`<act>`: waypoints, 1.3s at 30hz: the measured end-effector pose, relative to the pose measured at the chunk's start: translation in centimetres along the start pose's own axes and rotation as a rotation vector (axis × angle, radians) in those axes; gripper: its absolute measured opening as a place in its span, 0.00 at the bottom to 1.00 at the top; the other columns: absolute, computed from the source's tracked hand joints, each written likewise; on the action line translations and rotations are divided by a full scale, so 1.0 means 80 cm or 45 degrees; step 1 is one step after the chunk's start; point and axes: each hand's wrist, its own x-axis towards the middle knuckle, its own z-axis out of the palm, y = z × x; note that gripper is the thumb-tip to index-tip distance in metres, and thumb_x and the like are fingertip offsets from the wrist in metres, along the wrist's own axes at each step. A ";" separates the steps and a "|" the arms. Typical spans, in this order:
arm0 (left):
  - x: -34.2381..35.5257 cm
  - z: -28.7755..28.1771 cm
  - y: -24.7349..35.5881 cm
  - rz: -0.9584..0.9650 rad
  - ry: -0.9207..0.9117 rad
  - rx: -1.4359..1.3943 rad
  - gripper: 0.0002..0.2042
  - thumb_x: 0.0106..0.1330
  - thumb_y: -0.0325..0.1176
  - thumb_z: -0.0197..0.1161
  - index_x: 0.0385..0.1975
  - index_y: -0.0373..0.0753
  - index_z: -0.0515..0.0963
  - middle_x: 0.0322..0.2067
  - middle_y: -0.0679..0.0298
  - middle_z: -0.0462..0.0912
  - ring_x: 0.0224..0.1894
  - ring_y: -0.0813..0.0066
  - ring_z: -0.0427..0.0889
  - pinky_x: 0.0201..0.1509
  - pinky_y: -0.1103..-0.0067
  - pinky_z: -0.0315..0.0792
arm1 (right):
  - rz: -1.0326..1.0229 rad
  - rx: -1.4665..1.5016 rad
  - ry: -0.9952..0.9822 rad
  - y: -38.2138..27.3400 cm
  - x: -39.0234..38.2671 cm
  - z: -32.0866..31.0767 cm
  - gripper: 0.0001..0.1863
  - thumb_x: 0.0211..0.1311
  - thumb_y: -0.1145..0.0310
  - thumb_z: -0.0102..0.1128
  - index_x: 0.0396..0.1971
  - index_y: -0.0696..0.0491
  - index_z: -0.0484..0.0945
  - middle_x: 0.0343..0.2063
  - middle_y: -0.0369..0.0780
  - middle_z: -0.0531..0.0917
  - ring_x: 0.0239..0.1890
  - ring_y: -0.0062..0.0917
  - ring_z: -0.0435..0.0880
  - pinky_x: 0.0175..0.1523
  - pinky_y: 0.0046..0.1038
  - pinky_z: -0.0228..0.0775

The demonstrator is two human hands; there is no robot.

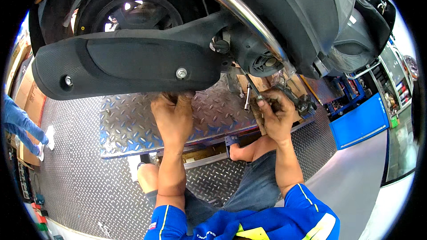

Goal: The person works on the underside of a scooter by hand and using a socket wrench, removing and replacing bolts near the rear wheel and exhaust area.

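A black muffler with a ribbed-edged shield (133, 64) and two visible bolts spans the upper left, below a scooter wheel (138, 9). My left hand (171, 118) is at the muffler's lower edge, fingers curled; their tips and anything they hold are hidden. My right hand (278, 115) grips a long dark metal tool (252, 84) that slants up toward the underside near the muffler's front. Just left of that hand, a silver socket tool (247, 98) is over the cardboard and steel platform, below the chrome bar (249, 13).
A diamond-plate platform (133, 138) is below the scooter, with cardboard (262, 126) on it. Another person's legs in jeans (22, 124) stand at the far left, beside cardboard boxes. Blue tool cabinets (356, 120) and a glass case are at right. My bent legs are below.
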 end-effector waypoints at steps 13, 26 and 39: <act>0.001 0.001 -0.004 -0.011 0.044 0.000 0.13 0.63 0.31 0.72 0.24 0.27 0.78 0.16 0.57 0.77 0.21 0.74 0.71 0.28 0.71 0.67 | -0.054 0.794 -0.029 -0.052 -0.008 -0.016 0.12 0.71 0.69 0.66 0.42 0.60 0.74 0.29 0.44 0.81 0.20 0.19 0.76 0.19 0.19 0.65; 0.000 -0.001 -0.006 0.022 -0.018 -0.119 0.16 0.68 0.36 0.70 0.25 0.28 0.76 0.18 0.64 0.75 0.24 0.77 0.68 0.29 0.73 0.66 | -0.340 0.665 0.382 -0.059 0.055 0.082 0.10 0.72 0.71 0.64 0.46 0.59 0.75 0.32 0.42 0.83 0.26 0.17 0.79 0.28 0.20 0.73; -0.004 0.008 -0.004 0.049 0.064 -0.128 0.16 0.68 0.34 0.68 0.23 0.29 0.74 0.16 0.64 0.73 0.22 0.78 0.67 0.27 0.72 0.64 | -0.495 0.358 0.608 -0.055 0.089 0.128 0.11 0.76 0.68 0.59 0.44 0.62 0.76 0.28 0.39 0.82 0.25 0.16 0.78 0.28 0.18 0.72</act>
